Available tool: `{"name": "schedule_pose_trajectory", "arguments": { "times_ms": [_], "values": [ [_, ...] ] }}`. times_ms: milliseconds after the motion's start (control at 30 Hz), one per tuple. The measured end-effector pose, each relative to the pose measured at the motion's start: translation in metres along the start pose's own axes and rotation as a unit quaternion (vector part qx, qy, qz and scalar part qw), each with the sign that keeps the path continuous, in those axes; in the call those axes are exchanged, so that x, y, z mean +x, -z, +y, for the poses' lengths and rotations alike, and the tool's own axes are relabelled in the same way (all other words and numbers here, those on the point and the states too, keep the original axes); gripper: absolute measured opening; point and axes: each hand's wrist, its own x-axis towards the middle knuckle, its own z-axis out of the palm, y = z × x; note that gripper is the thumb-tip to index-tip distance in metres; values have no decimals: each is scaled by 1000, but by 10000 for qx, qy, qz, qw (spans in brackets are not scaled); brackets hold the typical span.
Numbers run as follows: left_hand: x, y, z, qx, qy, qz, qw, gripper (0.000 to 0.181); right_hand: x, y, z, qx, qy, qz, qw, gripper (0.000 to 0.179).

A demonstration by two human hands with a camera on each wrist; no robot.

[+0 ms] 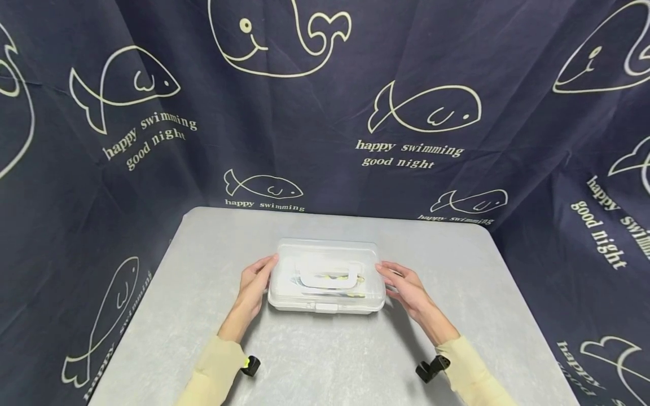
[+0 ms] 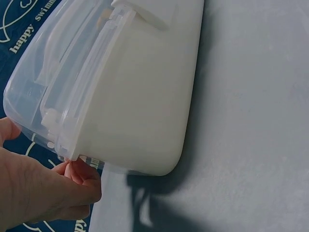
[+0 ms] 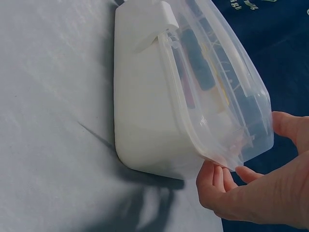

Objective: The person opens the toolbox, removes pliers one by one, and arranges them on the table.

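Note:
A white plastic storage box (image 1: 326, 270) with a clear lid (image 3: 231, 92) lies on the table. Its carry handle (image 1: 330, 283) is folded flat on the lid, and the front latch (image 1: 326, 308) faces me. Blurred yellow and dark items show through the lid. My left hand (image 1: 252, 286) grips the left end, fingers curled beneath the lid's rim and thumb against the lid. At the opposite end my right hand (image 1: 408, 288) holds the box the same way, as the right wrist view shows.
The box stands on a grey table (image 1: 325, 361) with rounded back corners. A dark blue curtain (image 1: 325, 141) printed with white fish and lettering surrounds the table at the back and sides. Black wrist devices (image 1: 431, 367) sit by the cream sleeves (image 1: 472, 372).

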Motion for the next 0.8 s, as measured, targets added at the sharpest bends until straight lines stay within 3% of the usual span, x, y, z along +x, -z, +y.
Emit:
{"name": "schedule_pose_trajectory", "arguments": {
  "times_ms": [800],
  "values": [
    [-11, -9, -6, 128, 100, -97, 9998, 63, -9, 12, 4, -103, -76, -3, 9999, 70]
  ]
}}
